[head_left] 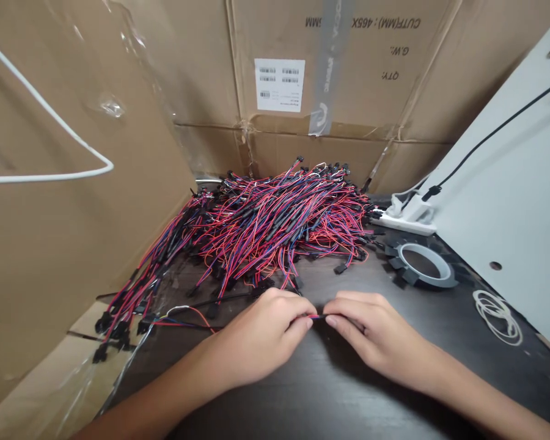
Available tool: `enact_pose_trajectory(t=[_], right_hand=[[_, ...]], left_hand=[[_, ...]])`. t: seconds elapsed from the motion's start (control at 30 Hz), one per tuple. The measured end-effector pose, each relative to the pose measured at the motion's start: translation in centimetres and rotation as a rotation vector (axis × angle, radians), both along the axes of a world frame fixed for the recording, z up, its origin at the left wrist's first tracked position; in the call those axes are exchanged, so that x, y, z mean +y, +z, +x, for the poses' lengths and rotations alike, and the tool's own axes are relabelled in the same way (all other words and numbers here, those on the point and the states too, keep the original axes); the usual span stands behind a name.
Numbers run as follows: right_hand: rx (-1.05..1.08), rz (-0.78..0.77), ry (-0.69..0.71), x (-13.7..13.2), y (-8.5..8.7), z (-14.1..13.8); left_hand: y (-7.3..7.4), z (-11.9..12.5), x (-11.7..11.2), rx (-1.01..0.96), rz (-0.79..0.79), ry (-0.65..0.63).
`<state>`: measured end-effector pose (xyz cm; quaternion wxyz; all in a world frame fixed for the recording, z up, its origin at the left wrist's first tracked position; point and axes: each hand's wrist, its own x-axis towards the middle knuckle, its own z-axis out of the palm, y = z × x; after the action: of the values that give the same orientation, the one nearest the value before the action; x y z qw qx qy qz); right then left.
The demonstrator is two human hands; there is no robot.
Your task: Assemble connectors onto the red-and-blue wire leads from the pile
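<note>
Between my two hands runs a thin wire harness (318,316) with red and blue strands and a dark section at its right. My left hand (268,333) pinches the coloured wires between thumb and fingertips. Close by on the right, my right hand (376,333) is closed on the dark part of the same harness. Out past my left hand, wires with a black connector (145,324) lie toward the left. Beyond both hands rises a big heap of red, blue and black wire harnesses (275,220). A separate bundle of harnesses (151,269) leans along the left side.
At the right lie a grey tape roll (428,264) with black tape pieces on it and several rubber bands (498,318). A white power strip (407,221) stands behind them. Cardboard boxes (211,73) wall the back and left, and a white panel (508,183) the right.
</note>
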<state>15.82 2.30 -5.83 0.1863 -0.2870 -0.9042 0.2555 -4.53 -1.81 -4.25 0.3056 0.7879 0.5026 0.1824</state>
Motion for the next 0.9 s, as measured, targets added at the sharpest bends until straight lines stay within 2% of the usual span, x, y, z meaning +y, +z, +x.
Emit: enact_pose_trajectory(t=[0.37, 0.6, 0.9], right_hand=[[0.079, 0.083, -0.024, 0.1, -0.4, -0.1], [0.184, 0.19, 0.004, 0.2, -0.7, -0.1], [0.176, 0.229, 0.005, 0.1, -1.3, 0.1]], left_hand=[[-0.1, -0.2, 0.1, -0.006, -0.087, 0.117], [-0.5, 0.0, 0.1, -0.035, -0.117, 0.128], [-0.4, -0.1, -0.1, -0.024, -0.12, 0.128]])
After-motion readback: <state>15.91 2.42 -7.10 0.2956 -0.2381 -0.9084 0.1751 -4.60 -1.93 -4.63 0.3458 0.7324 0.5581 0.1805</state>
